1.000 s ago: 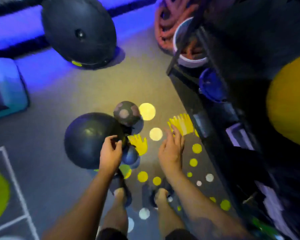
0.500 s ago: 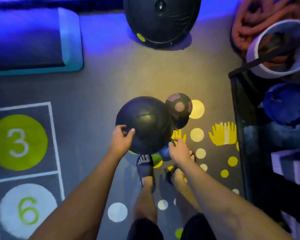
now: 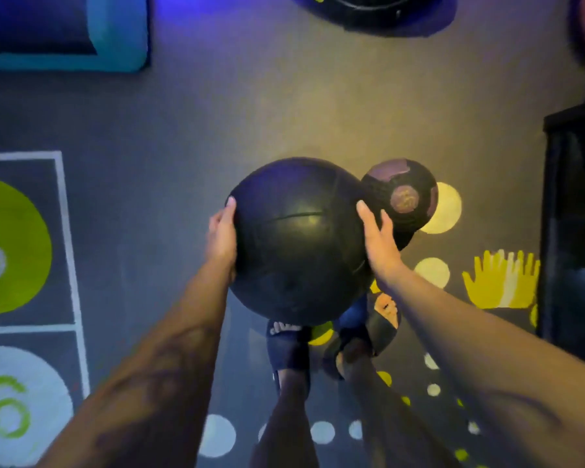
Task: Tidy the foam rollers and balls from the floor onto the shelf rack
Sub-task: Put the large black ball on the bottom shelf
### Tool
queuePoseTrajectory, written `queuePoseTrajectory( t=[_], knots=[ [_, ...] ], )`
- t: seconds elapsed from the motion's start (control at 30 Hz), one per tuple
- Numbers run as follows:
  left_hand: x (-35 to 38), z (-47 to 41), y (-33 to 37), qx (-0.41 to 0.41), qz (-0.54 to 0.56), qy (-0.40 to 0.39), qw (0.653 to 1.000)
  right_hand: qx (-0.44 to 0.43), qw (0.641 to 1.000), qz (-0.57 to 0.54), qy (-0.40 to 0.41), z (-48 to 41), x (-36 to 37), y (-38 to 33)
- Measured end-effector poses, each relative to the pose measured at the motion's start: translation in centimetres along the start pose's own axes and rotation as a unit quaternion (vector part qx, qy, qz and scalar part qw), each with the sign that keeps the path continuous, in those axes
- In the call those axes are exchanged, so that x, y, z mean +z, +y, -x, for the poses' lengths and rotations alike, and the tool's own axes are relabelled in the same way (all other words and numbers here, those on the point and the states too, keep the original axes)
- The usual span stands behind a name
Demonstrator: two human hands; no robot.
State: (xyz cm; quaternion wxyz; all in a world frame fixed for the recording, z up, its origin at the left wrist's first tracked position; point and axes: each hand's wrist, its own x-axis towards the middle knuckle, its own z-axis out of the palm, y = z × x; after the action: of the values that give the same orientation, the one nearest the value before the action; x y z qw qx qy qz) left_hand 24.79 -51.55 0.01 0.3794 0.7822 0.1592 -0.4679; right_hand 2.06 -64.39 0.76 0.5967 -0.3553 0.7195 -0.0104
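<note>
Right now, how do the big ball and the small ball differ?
The big ball is far larger, plain black with seams; the small ball has pale purple patches. The left hand and right hand press the big ball's sides; the small ball lies beyond, unheld. Both are round and dark.

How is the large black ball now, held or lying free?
Held: left hand and right hand press on opposite sides of the large black ball.
</note>
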Motion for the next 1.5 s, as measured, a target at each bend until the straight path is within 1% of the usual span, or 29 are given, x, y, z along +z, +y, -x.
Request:
queuePoseTrajectory(
  t=[0.07,0.1,0.2,0.27,0.33,0.37,0.43,0.5,0.6,0.63,0.7,0.73,0.83,0.9,0.97,1.03,1.1,1.13,1.17,1.2,1.23,1.27,1.3,1.33,1.37,1.4,1.43,1.47,1.5],
  knots=[
    [0.3,-0.2,-1.3,0.005,-0.006,0.024,1.0,0.015,1.0,-0.023,0.014,-0.5,-0.3,0.2],
    [0.5,1.4,-0.8,0.002,-0.025,0.032,0.999,0.023,0.999,-0.036,0.017,-0.1,-0.9,0.3],
    [0.9,7.9,2.1,0.004,-0.084,0.054,0.995,0.032,0.996,-0.084,0.016,3.4,-3.7,-0.4],
    [0.9,12.9,4.4,0.021,-0.129,0.068,0.989,0.029,0.992,-0.119,0.013,7.0,-5.8,-1.3],
    [1.9,17.8,7.6,0.072,-0.191,0.074,0.976,0.047,0.984,-0.171,0.03,10.5,-8.2,-2.6],
    [2.7,20.3,9.6,0.104,-0.232,0.077,0.964,0.053,0.977,-0.203,0.041,12.1,-9.5,-3.6],
    [4.6,26.0,14.5,0.159,-0.298,0.082,0.938,0.033,0.962,-0.263,0.064,15.9,-12.9,-6.9],
    [6.7,31.8,19.8,0.203,-0.298,0.06,0.931,0.001,0.947,-0.31,0.086,20.1,-17.2,-11.6],
    [10.7,40.7,26.3,0.279,-0.281,0.032,0.918,-0.046,0.936,-0.328,0.118,26.3,-25.2,-18.9],
    [12.4,43.6,28.0,0.304,-0.28,0.022,0.91,-0.058,0.933,-0.331,0.127,27.7,-28.1,-20.8],
    [16.8,49.1,30.6,0.339,-0.275,-0.016,0.899,-0.09,0.918,-0.345,0.175,29.7,-34.5,-23.1],
    [19.2,51.7,31.5,0.359,-0.27,-0.036,0.893,-0.104,0.906,-0.355,0.207,30.5,-37.7,-23.9],
    [25.8,57.4,33.3,0.412,-0.259,-0.079,0.87,-0.148,0.877,-0.37,0.269,31.9,-46.0,-26.2],
    [29.1,59.5,33.1,0.417,-0.254,-0.103,0.867,-0.17,0.857,-0.384,0.298,32.0,-50.3,-27.0],
    [33.7,61.6,31.1,0.429,-0.254,-0.158,0.852,-0.169,0.844,-0.394,0.324,31.2,-56.2,-26.0],
    [37.8,62.9,28.3,0.446,-0.268,-0.207,0.828,-0.141,0.852,-0.378,0.333,30.0,-61.4,-24.4],
    [40.7,62.5,24.8,0.438,-0.307,-0.26,0.804,-0.105,0.88,-0.324,0.332,28.9,-64.6,-22.3],
    [41.6,62.0,23.0,0.437,-0.335,-0.294,0.781,-0.082,0.902,-0.266,0.331,28.6,-65.5,-21.4],
    [42.2,61.3,21.3,0.448,-0.372,-0.328,0.744,-0.06,0.924,-0.194,0.324,28.2,-65.8,-20.4],
    [42.5,60.7,19.8,0.466,-0.411,-0.353,0.699,-0.044,0.937,-0.123,0.324,28.0,-65.9,-19.5],
    [42.8,60.6,18.7,0.496,-0.441,-0.363,0.654,-0.035,0.938,-0.073,0.339,28.0,-66.1,-18.9],
    [43.4,60.7,18.0,0.537,-0.456,-0.354,0.616,-0.037,0.932,-0.041,0.36,28.1,-66.6,-18.5],
    [44.3,61.1,17.6,0.574,-0.462,-0.337,0.587,-0.032,0.925,-0.027,0.378,28.4,-67.3,-18.0],
    [45.4,61.9,17.6,0.599,-0.472,-0.314,0.565,-0.033,0.921,-0.008,0.388,28.9,-68.0,-17.8],
    [46.5,63.0,17.9,0.614,-0.489,-0.291,0.547,-0.036,0.919,0.012,0.391,29.4,-68.5,-17.8],
    [47.5,63.6,18.2,0.62,-0.507,-0.281,0.528,-0.046,0.916,0.041,0.397,29.7,-68.5,-17.5],
    [48.5,64.2,18.4,0.624,-0.513,-0.282,0.518,-0.055,0.908,0.082,0.406,30.0,-67.9,-17.4],
    [49.8,64.5,18.7,0.619,-0.51,-0.292,0.521,-0.077,0.896,0.129,0.418,30.3,-67.0,-17.2],
    [51.1,64.9,18.9,0.611,-0.501,-0.304,0.532,-0.108,0.88,0.182,0.426,30.5,-65.7,-17.0]
  ],
)
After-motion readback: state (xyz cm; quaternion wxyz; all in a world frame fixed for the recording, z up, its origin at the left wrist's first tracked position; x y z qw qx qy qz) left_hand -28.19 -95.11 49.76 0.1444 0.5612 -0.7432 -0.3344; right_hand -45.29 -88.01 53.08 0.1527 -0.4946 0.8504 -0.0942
